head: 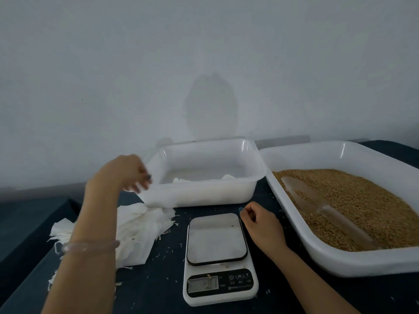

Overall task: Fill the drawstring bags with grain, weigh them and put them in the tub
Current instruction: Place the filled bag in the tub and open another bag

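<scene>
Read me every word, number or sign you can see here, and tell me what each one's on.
"M" and "T", after a power sign: on the buttons of the scale, only roughly legible.
Digits on the display: blurred, unreadable.
Small print under the buttons: too small to read.
Nothing else shows any text.

The white digital kitchen scale (217,257) bears a power symbol and what look like "M" and "T" on its black front panel (239,278). The grey display (203,283) digits and the small print are too blurred to read.
</scene>
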Tool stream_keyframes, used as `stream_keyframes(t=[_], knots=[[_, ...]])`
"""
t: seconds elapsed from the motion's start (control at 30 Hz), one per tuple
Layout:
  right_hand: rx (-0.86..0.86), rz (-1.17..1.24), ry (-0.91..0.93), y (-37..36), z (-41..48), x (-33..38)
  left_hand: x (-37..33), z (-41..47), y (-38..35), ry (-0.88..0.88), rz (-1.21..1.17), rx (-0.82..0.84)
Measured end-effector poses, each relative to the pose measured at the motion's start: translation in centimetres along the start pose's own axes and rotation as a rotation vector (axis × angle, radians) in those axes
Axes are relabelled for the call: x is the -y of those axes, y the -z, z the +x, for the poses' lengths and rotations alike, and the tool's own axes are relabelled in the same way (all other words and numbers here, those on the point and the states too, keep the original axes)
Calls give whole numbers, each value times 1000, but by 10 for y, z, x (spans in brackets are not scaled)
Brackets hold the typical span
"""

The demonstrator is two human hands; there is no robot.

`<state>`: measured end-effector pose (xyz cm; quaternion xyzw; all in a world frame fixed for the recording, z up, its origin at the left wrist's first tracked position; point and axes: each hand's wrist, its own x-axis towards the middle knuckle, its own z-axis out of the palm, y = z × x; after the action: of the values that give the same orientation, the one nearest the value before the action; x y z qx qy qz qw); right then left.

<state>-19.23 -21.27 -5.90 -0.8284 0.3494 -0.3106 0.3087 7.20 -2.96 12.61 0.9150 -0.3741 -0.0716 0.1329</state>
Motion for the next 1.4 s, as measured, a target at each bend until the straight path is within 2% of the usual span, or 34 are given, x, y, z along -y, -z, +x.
stream_keyframes(t=[0.07,0.1,0.17,0.27,0.33,0.43,0.5,0.73,0.97,1.17,1.27,1.33,1.4], knots=[[-1,11,4,0,0,0,32,0,-8,195,393,-14],[-2,18,7,0,0,0,43,0,-17,239,502,9],[0,19,13,1,0,0,54,2,-41,248,546,134],[-1,14,26,2,-1,1,58,-1,-80,249,389,230],[-2,11,33,2,-2,2,60,-4,-106,257,322,141],[0,-10,35,2,-2,2,60,-13,-127,227,439,-116],[-3,-14,37,2,-2,2,55,-19,-128,221,485,-208],[-9,-25,34,2,-2,3,51,-23,-117,295,427,-371],[-2,-26,25,3,-3,3,49,-30,-117,244,275,-463],[-2,7,23,2,-2,3,32,-42,-108,227,-101,-597],[-10,11,20,3,-2,3,26,-43,-105,134,-286,-632],[-27,30,24,5,-2,4,24,-42,-103,-18,-601,-552],[-46,73,39,6,-3,7,15,-47,-101,-131,-1051,-332]])
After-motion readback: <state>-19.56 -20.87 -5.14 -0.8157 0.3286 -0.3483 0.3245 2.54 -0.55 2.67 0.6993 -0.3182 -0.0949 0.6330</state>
